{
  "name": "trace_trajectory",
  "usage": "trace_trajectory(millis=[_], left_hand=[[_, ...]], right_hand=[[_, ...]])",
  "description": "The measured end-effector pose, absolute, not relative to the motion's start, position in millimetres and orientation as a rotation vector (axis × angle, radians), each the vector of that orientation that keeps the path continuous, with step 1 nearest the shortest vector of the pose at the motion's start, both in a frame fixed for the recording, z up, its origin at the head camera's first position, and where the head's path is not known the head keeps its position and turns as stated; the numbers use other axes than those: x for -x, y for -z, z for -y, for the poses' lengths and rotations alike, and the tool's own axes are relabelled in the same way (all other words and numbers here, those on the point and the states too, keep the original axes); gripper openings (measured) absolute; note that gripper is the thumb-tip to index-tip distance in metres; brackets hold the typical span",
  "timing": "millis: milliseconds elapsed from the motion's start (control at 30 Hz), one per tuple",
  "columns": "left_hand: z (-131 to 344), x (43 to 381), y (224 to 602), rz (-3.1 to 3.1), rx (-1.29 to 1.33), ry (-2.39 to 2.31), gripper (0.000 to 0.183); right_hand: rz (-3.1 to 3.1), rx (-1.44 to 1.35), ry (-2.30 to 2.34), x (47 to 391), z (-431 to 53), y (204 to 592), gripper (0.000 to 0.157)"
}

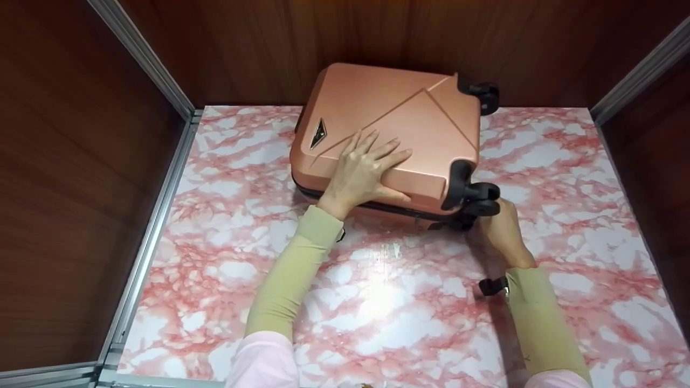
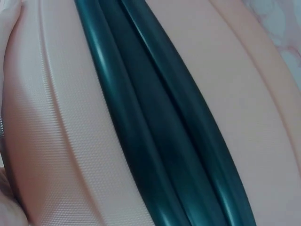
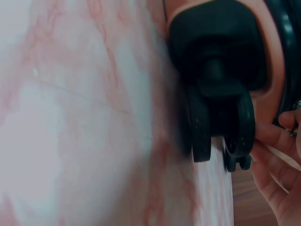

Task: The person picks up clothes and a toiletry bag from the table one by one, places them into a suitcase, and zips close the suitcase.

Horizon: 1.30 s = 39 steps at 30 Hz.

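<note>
A rose-gold hard-shell suitcase (image 1: 388,118) lies on its side face on the marble-patterned surface, its black wheels (image 1: 482,199) pointing right. My left hand (image 1: 364,170) rests on the upper shell with fingers spread, its thumb down along the near side. The left wrist view shows the dark band (image 2: 160,113) between the two shell halves at close range. Behind the near wheels, my right hand (image 1: 501,229) is at the wheeled end, partly hidden. In the right wrist view its fingertips (image 3: 270,136) pinch a small metal zipper pull (image 3: 293,133) beside the dark seam.
A red-and-white marbled tabletop (image 1: 226,258) spreads around the suitcase. Brown wood-grain panels (image 1: 242,48) with metal frame strips (image 1: 151,237) stand at the back and both sides. The suitcase lies close to the back panel.
</note>
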<state>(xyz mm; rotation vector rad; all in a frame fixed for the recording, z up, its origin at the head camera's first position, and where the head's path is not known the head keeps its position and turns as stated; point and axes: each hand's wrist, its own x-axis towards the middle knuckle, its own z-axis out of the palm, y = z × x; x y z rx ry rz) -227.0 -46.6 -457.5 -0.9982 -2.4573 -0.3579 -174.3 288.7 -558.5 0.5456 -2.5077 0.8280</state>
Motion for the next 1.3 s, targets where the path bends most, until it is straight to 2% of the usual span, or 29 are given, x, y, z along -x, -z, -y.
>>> trace_trajectory(millis=[133,300,400,533,900,1300], left_hand=[[44.5,228.7,460.1,2.439,0.983,0.390,0.097],[42.4,229.4,463.0,2.384,0.982,0.417,0.099],[41.7,229.2,463.9,2.364,0.980,0.421,0.099],[41.2,229.3,464.4,2.349,0.978,0.421,0.099],[42.4,230.1,467.4,2.266,0.969,0.434,0.098],[44.9,231.2,471.0,2.206,0.965,0.446,0.097]], right_hand=[[2.470,-0.401,-0.994,169.2,-287.7,562.4,0.026],[2.455,-0.303,-1.006,161.1,-284.2,566.9,0.014],[2.433,-0.266,-1.006,155.2,-281.0,569.0,0.017],[2.417,-0.257,-0.971,148.9,-276.6,569.5,0.021],[2.480,-0.169,-0.969,132.5,-263.4,565.6,0.016],[2.393,-0.221,-0.983,118.9,-247.5,574.0,0.010]])
